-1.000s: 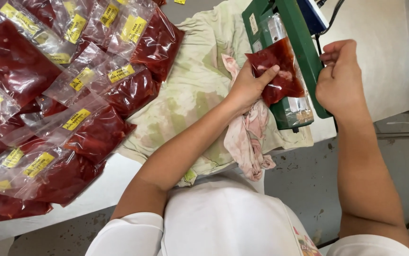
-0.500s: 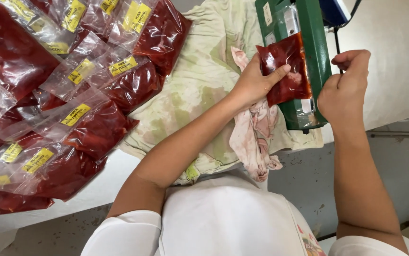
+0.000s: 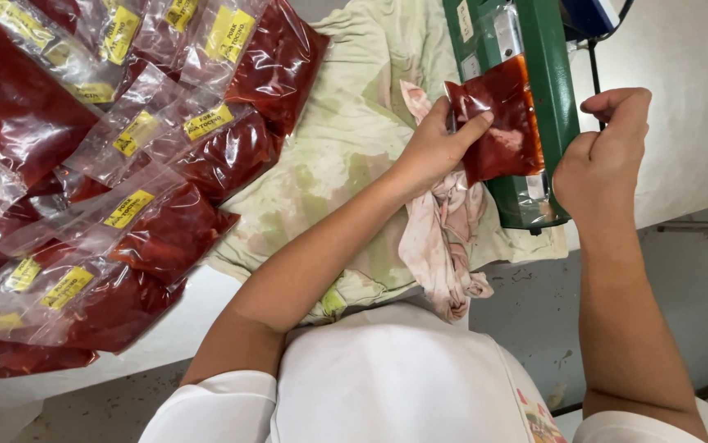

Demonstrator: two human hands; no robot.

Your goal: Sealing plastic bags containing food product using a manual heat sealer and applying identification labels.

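A pale grey counter (image 3: 682, 74) runs across the view, with a stained, pale green cloth (image 3: 338, 156) spread over its middle and a crumpled pinkish-white rag (image 3: 440, 238) lying on the cloth's right part. On the left of the counter lies a heap of clear plastic bags filled with dark red meat (image 3: 83, 189), most bearing a yellow rectangular label; the bags overlap one another and the nearest ones lie over the cloth's left edge.

At the right edge of the cloth stands a green bar-shaped heat sealer (image 3: 552, 107) with a blue part at its far end. A small clear plastic pouch packed with red meat (image 3: 502, 123) lies across the sealer, its open clear end reaching under the green bar.

The left hand (image 3: 436, 143) grasps this pouch at its left side, thumb laid over the top face and fingers (image 3: 462, 135) curled beneath. The right hand (image 3: 604, 160) sits just beside the sealer's right edge, its fingers loosely curled into a clenched shape; whether they grip anything cannot be told.
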